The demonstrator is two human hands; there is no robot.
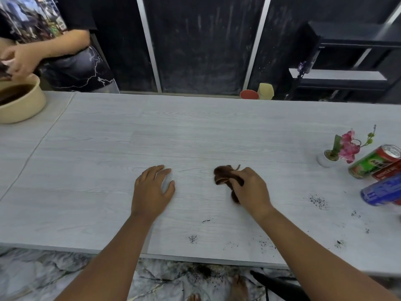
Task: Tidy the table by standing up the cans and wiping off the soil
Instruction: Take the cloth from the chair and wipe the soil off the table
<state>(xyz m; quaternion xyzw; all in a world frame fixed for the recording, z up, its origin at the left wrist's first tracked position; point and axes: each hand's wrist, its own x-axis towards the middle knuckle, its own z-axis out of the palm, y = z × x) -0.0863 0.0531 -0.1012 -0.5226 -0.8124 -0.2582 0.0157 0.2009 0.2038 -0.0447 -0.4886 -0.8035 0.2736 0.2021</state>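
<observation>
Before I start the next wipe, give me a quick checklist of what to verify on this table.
1. Cloth in grip: ok, right hand holds the brown cloth.
2. Other hand clear: ok, left hand rests flat on the table, apart from the cloth.
3. Soil gone: not ok, soil specks remain near the front edge and toward the cans.
4. Cans upright: cannot tell, green can and blue can look tilted at the frame edge.
5. Breakables safe: ok, flower pot stands apart from the specks.
</observation>
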